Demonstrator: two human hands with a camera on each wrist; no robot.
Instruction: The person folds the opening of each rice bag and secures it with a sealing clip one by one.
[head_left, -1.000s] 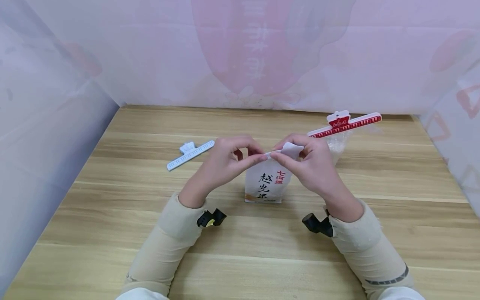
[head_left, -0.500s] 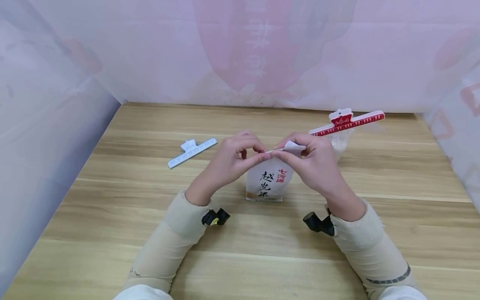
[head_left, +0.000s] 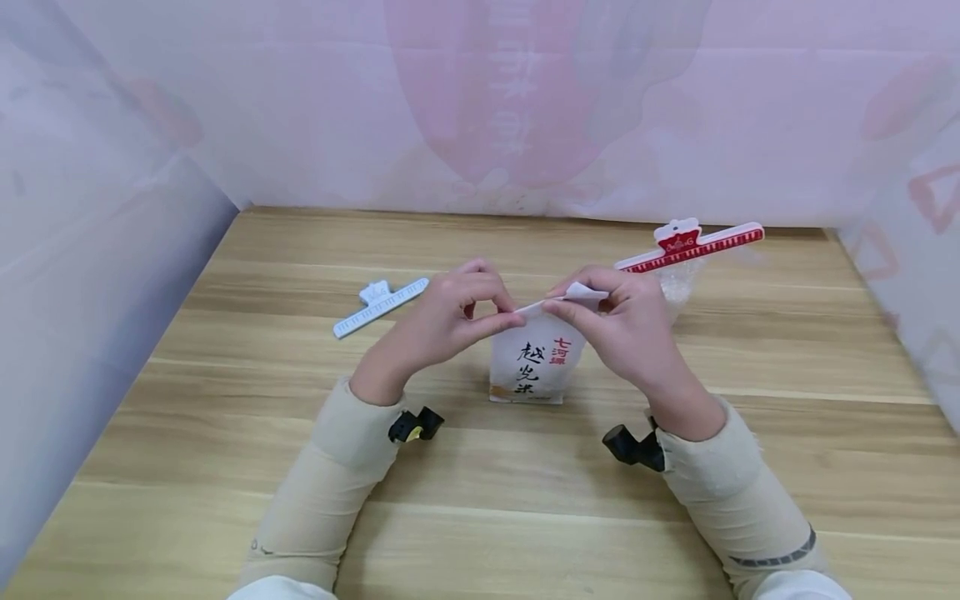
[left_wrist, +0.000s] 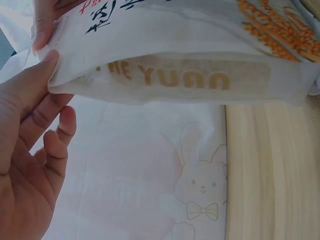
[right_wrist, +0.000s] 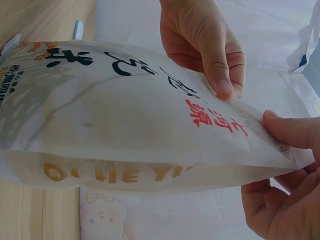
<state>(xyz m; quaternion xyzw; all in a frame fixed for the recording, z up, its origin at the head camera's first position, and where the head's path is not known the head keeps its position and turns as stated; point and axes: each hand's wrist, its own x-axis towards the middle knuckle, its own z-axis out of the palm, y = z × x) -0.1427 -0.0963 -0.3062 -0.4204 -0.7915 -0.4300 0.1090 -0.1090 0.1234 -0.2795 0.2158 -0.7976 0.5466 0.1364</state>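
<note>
A white rice bag (head_left: 528,358) with black and red characters stands upright on the wooden table, its top edge raised between both hands. My left hand (head_left: 459,315) pinches the top edge near its left corner between thumb and index finger. At the right part of the same edge, my right hand (head_left: 618,329) pinches it with thumb and fingers, and a flap of the bag sticks up behind the thumb. In the left wrist view, the bag's side (left_wrist: 185,77) is folded inward and bears tan lettering. The right wrist view shows the bag's front (right_wrist: 125,110) stretched between the two hands.
A light blue bag clip (head_left: 381,310) lies on the table (head_left: 480,533) left of the bag. Behind the right hand, a red and white clip (head_left: 708,244) sits across the top of a clear bag (head_left: 678,285) holding white grains. A printed white sheet (head_left: 315,125) walls the back.
My left hand has slid left along the bag's top edge, away from the right hand, so more of the edge shows between them. The right hand keeps its pinch almost unmoved.
</note>
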